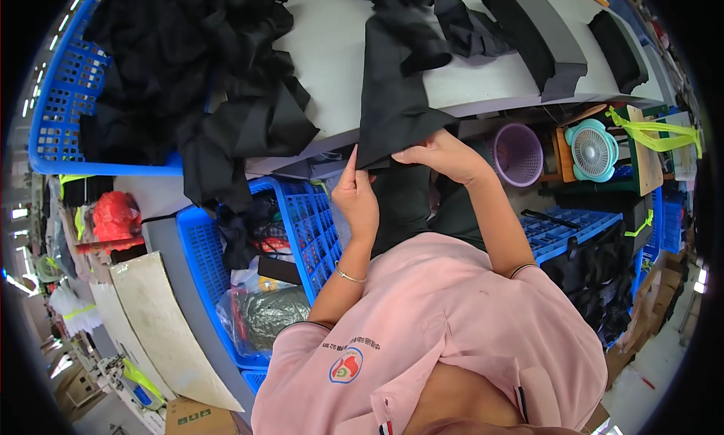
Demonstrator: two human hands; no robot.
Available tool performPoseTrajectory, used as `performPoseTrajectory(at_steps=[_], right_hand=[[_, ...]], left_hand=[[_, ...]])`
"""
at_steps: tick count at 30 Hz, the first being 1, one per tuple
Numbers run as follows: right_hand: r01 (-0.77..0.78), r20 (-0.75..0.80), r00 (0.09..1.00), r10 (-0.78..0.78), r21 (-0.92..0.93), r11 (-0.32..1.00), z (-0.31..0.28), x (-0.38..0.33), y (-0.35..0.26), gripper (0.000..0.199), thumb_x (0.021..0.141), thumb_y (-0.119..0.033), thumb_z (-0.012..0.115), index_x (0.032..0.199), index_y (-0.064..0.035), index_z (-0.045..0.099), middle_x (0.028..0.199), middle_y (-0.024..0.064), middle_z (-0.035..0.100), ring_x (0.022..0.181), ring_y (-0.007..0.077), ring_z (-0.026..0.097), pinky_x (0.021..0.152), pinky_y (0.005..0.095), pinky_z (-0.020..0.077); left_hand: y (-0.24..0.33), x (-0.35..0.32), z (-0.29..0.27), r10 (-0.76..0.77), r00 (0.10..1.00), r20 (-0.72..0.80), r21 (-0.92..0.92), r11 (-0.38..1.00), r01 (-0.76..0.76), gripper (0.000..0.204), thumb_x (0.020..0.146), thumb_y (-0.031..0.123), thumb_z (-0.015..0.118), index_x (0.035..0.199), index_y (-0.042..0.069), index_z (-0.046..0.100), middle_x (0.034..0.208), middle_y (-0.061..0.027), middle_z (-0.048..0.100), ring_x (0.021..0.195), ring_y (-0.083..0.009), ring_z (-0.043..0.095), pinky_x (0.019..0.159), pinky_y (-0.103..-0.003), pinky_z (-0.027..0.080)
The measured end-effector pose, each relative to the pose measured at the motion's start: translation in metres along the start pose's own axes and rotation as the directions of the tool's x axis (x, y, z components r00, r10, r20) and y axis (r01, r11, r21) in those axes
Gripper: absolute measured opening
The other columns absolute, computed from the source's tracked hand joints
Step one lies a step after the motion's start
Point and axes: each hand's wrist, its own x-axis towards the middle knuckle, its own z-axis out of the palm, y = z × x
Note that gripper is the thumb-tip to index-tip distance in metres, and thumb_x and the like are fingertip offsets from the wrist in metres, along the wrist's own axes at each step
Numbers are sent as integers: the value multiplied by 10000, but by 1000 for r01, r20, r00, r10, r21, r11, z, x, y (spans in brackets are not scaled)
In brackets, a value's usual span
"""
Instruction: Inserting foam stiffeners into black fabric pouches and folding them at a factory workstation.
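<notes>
A long piece of black fabric (392,96) runs from the white table down over its front edge to my hands. With my left hand (356,197) I pinch its lower left corner, fingers pointing up. My right hand (445,157) grips the lower right part, thumb and fingers closed on the cloth. The lower edge is stretched between both hands, just above my lap. Farther back on the table, the same dark cloth lies crumpled and folded. What the fingertips do behind the fabric is hidden.
A blue basket (56,145) heaped with black cloth (158,65) stands at the left. Stacked black pieces (539,35) lie on the table (324,58) at the right. Below are a blue crate (200,261) with bags, a purple basket (519,154) and a turquoise fan (592,150).
</notes>
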Motion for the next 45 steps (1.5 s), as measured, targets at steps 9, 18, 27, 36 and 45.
performPoseTrajectory(at_steps=[9,18,27,36,45], right_hand=[[-199,-222,851,-476,-975,99,24,31,57,271,757,-153,638,1007,-53,669,1117,161,609,1077,344,573,937,487,436],[-77,-202,896,-395,-947,311,17,28,76,348,877,-189,637,1206,-77,622,1187,147,611,1073,347,611,886,516,505],[-191,-248,816,-522,-968,162,5,30,57,305,912,-371,640,1104,-134,653,1074,95,624,964,330,607,840,529,455],[-219,-225,884,-410,-974,62,6,10,76,297,943,-433,587,1028,-162,671,960,70,656,858,301,630,773,498,451],[-166,-204,914,-351,-977,136,-12,-7,94,199,855,-279,645,937,-107,700,976,95,647,977,321,589,811,499,447]], left_hand=[[-31,3,36,-400,878,264,-410,777,477,261,976,9,536,1190,2,685,908,-5,679,759,-78,610,729,-249,538],[-67,12,53,-458,807,372,-377,720,582,141,922,16,575,848,37,694,799,-13,677,683,-66,590,576,-228,442],[-58,11,64,-426,742,518,-303,719,625,106,900,75,620,953,-2,669,965,-74,712,866,-121,677,737,-285,524],[-27,-5,52,-100,988,117,-186,975,120,555,883,-4,647,1404,47,462,1147,-36,622,1047,-159,589,882,-293,483],[-8,-12,15,224,915,336,202,931,-303,118,779,-59,603,811,41,658,915,-91,630,856,-242,604,818,-307,476]])
